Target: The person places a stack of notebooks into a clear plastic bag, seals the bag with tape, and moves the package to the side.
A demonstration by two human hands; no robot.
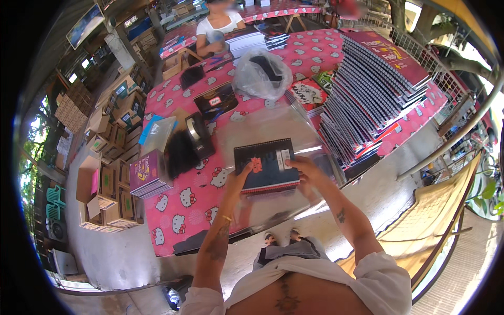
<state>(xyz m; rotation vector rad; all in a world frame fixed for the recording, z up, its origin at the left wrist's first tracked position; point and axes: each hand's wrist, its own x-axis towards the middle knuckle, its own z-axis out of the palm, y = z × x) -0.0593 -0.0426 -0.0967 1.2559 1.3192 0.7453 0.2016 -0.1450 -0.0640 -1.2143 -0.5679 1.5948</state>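
A dark spiral notebook (270, 176) is held between my two hands over the table's glossy clear sheet (257, 128). Its cover carries an orange sticker and a white label, and a red coil shows along the near edge, perhaps from a second notebook beneath. My left hand (240, 180) grips the left side, thumb on the cover. At the right side my right hand (306, 169) pinches the edge by the white label. To the right rises a long leaning stack of spiral notebooks (357, 94) with purple-red covers. Two colourful-covered books (308, 94) lie beside that stack.
The pink table cover (186, 197) has a cat-face print. On it stand a tape dispenser (198, 134), a clear plastic bag (262, 76), black coils (181, 152) and purple notebooks (151, 173). Cardboard boxes (107, 197) line the left. A person (218, 26) works across the table.
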